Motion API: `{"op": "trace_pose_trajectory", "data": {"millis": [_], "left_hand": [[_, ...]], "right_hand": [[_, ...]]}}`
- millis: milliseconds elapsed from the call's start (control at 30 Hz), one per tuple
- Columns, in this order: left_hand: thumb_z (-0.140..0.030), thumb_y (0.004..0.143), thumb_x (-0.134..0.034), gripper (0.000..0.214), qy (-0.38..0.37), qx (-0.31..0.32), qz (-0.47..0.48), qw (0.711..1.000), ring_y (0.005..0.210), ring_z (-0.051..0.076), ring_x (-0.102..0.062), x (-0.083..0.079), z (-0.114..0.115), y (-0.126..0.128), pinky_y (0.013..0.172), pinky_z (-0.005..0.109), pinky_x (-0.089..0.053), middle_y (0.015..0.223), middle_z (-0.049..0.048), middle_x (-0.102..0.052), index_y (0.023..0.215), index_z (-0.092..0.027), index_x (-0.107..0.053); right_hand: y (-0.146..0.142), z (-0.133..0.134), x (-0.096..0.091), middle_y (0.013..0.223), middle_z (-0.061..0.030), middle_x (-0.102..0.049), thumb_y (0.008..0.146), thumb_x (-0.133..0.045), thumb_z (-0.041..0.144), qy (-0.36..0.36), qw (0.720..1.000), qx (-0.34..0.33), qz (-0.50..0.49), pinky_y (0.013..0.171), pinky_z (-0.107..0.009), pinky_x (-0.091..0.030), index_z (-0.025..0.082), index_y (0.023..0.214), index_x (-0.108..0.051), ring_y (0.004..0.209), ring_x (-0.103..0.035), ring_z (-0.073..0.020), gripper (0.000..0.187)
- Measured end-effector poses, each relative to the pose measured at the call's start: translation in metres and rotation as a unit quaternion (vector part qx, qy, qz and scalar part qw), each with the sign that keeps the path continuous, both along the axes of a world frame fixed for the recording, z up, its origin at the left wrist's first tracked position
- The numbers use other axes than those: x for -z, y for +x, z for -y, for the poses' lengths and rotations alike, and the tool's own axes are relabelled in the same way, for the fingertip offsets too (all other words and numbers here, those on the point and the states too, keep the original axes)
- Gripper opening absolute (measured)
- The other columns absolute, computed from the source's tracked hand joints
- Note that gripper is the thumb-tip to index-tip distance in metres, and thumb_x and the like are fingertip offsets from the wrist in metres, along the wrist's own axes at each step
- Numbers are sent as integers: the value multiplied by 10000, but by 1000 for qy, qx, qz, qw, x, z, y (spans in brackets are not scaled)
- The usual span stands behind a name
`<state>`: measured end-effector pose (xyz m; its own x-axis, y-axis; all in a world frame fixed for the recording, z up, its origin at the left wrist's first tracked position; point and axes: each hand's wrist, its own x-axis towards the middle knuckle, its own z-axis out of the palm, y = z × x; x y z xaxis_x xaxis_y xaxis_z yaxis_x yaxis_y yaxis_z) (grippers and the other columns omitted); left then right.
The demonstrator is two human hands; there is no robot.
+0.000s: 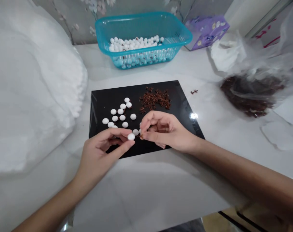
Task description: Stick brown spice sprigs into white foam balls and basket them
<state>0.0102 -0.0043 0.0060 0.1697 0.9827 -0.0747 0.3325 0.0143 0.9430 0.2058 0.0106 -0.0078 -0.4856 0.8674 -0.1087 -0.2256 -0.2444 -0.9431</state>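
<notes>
While left hand (98,151) pinches ball (131,137), right hand (171,131) near, gripping brown bit (141,137)

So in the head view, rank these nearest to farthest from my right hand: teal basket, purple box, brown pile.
1. Brown pile, on the black board just beyond the right hand.
2. Teal basket, behind the board.
3. Purple box, right of the basket.

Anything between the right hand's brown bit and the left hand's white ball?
Nothing visible blocks the gap between the brown bit in the right hand and the white ball in the left hand. A loose ball shows just beyond, apparently lying on the black board.
</notes>
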Motion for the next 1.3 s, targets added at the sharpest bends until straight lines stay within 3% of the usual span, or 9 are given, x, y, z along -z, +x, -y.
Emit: {"op": "trace_pose_trajectory", "data": {"millis": [467, 767, 1033, 1300], "left_hand": [[-244, 647, -742, 140, 18, 1, -7, 1000, 687, 118, -648, 2, 2, 0, 660, 202, -571, 802, -19, -708, 781, -247, -702], [-207, 641, -750, 153, 35, 3, -1, 999, 697, 70, -648, 5, 3, 0, 678, 121, -547, 798, -55, -713, 776, -260, -702], [-210, 632, -755, 150, 45, 11, 6, 999, 718, 93, -663, 6, 3, -2, 678, 148, -561, 781, -48, -714, 762, -268, -706], [-169, 647, -743, 201, 58, 32, 7, 998, 710, 56, -646, 7, 3, -4, 675, 102, -538, 791, -74, -707, 797, -296, -703]], "right_hand": [[-1, -1, -1, 679, 44, -517, 736, -680, 210, 54, 998, -23, 21, 386, -150, -312, 163, 755, -533, 505, -411, -34, 155], [-2, -1, 3, 658, 54, -494, 701, -716, 196, 46, 999, -27, 5, 389, -133, -316, 146, 766, -534, 494, -397, -18, 200], [-2, -2, 0, 638, 62, -478, 692, -723, 211, 34, 999, -27, 22, 354, -126, -354, 150, 745, -522, 464, -406, -18, 217], [0, -1, 5, 661, 45, -510, 672, -739, 263, 40, 998, -34, 35, 336, -121, -395, 154, 743, -525, 495, -448, -37, 251]]}}
